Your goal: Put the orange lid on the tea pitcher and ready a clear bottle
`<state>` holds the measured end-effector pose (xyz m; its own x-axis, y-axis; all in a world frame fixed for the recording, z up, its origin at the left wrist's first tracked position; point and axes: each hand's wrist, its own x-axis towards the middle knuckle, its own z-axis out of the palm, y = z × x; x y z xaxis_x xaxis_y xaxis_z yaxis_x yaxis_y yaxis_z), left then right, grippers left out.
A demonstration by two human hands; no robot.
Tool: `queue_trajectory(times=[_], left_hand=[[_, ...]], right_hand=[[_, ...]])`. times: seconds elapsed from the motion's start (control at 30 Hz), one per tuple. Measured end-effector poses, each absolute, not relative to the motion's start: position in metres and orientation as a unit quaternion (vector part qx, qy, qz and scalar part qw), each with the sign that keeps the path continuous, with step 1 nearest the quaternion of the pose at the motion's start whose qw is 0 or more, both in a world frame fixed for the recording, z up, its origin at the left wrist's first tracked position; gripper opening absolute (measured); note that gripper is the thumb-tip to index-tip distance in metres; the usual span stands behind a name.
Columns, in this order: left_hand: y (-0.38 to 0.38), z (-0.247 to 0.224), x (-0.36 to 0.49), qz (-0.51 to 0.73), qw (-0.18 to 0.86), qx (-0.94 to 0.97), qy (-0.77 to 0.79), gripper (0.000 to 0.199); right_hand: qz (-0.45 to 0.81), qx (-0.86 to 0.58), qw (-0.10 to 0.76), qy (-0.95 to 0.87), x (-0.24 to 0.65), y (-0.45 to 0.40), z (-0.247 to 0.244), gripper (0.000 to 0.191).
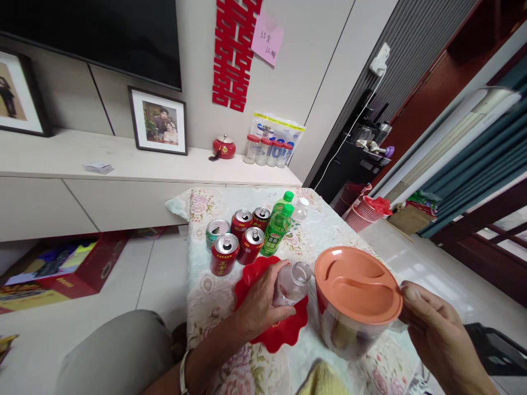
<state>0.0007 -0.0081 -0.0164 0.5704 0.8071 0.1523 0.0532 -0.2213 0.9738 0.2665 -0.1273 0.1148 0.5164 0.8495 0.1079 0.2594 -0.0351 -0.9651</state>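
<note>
My left hand (263, 299) is wrapped round a clear, open-topped jar (293, 282), which tilts a little over a red scalloped plate (275, 336). To the right of the plate stands a clear bucket-shaped container (343, 332) with an orange lid (358, 285) on top. My right hand (432, 318) pinches the right edge of that lid with thumb and fingers. Several drink cans (224, 255) and green bottles (276, 233) are grouped behind the plate. A clear bottle with a white cap (302, 209) stands behind them.
A yellow cloth (323, 381) lies at the table's near edge. The flowered tablecloth (218, 296) covers the table. Beyond it, a white cabinet (164, 167) holds red-lidded jars (261, 151), a red pot (224, 147) and a framed photo (158, 120). Pink baskets (364, 214) stand on the floor.
</note>
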Motion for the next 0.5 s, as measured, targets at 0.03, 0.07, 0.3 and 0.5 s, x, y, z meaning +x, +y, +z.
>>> queue_trajectory(times=[0.03,0.07,0.3,0.5], left_hand=[[-0.0081,-0.0163,0.0006,0.344,0.542,0.701,0.309,0.092],[-0.0082,-0.0162,0.0005,0.342,0.541,0.702,0.313,0.092],[-0.0088,-0.0163,0.0004,0.339,0.536,0.708,0.31,0.092],[-0.0077,-0.0191,0.0009,0.348,0.533,0.707,0.307,0.092]], right_hand=[[0.262,-0.67,0.556,-0.415,0.2657,-0.1271,0.1158,0.048],[0.26,-0.672,0.555,-0.416,0.2647,-0.127,0.1167,0.049],[0.269,-0.682,0.54,-0.414,0.2676,-0.1266,0.1153,0.052],[0.274,-0.692,0.533,-0.402,0.27,-0.1258,0.116,0.058]])
